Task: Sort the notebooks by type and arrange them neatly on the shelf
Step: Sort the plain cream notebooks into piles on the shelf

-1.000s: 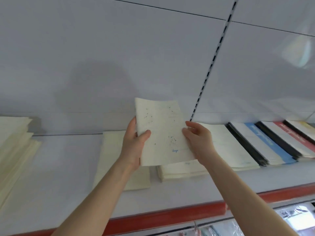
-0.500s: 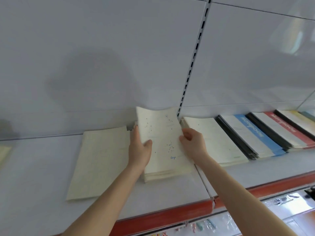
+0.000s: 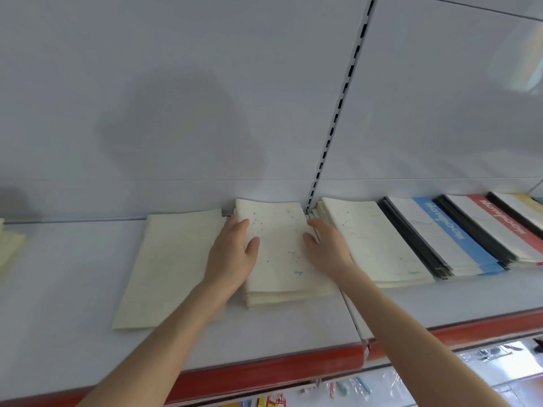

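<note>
the cream notebook stack (image 3: 282, 259) lies on the shelf (image 3: 73, 289) between the hands, long axis toward the back wall (image 3: 176, 98); left hand (image 3: 235, 255) and right hand (image 3: 327, 249), fingers spread, press its sides, equally near

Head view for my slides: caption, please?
Left hand and right hand steady the cream constellation notebook stack on the shelf.
</note>
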Demonstrator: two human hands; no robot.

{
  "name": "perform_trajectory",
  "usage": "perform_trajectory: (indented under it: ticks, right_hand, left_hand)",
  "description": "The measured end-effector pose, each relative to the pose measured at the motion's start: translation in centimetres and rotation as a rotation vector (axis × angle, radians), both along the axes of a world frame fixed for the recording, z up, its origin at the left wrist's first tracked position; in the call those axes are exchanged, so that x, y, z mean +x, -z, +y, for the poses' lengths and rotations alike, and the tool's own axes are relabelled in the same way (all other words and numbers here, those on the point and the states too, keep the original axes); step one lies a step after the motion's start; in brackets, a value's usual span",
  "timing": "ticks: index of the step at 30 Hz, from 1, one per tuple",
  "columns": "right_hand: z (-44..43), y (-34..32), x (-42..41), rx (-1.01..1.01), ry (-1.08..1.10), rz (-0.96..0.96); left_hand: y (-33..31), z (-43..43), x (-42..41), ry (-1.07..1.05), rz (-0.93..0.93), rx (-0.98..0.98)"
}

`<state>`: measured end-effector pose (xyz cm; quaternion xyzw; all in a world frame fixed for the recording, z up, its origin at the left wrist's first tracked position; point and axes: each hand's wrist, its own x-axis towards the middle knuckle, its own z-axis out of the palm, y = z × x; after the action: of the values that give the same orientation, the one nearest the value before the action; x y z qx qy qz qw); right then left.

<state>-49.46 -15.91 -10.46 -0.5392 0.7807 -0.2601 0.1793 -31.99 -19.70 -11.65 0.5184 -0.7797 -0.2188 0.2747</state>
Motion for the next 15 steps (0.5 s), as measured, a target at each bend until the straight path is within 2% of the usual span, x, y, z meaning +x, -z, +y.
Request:
perform_trajectory:
  ticks: [3,5,9,15]
  right_hand:
    - [-1.9,-1.4,1.1,-0.056,-0.108,0.203]
    - [-3.3,-2.4,2.5,-0.073,-0.177,0.280]
    - [-5.8,-4.4,7.0,-0.139,-0.290,0.317]
    - [-6.7,-6.2,17.9,-0.221,-0.434,0.295]
  left_hand:
    - [-1.7,1.4,2.8,0.048,-0.139,-0.262]
    - [-2.4,2.1,5.0,0.051,-0.240,-0.360]
    - [-3.8,3.9,10.2,-0.021,-0.407,-0.392]
    - [-5.8,7.5,19.5,-0.171,-0.456,-0.405]
